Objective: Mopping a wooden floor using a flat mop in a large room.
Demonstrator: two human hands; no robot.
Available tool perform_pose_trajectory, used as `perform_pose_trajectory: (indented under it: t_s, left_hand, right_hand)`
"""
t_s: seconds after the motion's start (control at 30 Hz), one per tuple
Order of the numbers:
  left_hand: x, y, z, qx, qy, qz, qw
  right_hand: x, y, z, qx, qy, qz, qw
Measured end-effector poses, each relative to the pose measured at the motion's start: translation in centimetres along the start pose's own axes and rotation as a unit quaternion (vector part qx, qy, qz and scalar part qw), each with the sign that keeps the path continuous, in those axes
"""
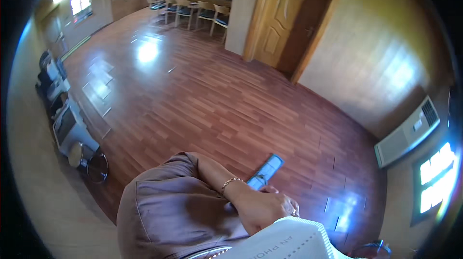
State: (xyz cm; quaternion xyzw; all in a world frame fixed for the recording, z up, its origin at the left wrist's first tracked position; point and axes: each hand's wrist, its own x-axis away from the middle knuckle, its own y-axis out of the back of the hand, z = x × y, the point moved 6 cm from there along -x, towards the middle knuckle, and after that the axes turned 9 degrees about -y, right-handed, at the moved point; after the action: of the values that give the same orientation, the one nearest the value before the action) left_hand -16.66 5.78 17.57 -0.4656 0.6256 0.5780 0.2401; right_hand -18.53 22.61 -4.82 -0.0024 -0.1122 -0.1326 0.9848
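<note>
My left forearm bends in from a brown sleeve (178,201), with a gold bracelet at the wrist. My left hand (264,208) shows its back, its fingers curled and one wearing a ring. What they close round is hidden. Just beyond the hand a light blue roll-shaped object (271,166) with a dark band reaches out; its near end is covered. A small patch of skin shows between hand and roll, and I cannot tell whether it belongs to my right hand. A white pleated mask (289,239) covers the lower part of the view.
Wood-patterned floor (202,90) stretches ahead. On the left stand grey equipment (72,126) and a round stool (91,162). Chairs line a long counter (190,4) far off. A wooden door (284,13) stands ajar; a white wall unit (409,133) hangs beside a window (436,177).
</note>
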Motion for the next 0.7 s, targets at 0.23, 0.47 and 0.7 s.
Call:
perform_pose_trajectory:
  t_s: [0.23,0.47,0.7]
  left_hand:
    - [2.8,0.4,-7.0,-0.131,-0.053,-0.036,0.989]
    - [4.1,4.4,-15.8,-0.198,0.065,-0.054,0.977]
    - [6.2,7.3,-20.6,-0.288,0.173,-0.114,0.935]
  right_hand:
    - [1.9,-11.9,1.0,0.079,0.046,0.118,0.989]
    - [0.2,-14.0,5.3,0.109,0.125,0.147,0.975]
    - [0.9,-14.5,10.8,0.133,0.229,0.108,0.958]
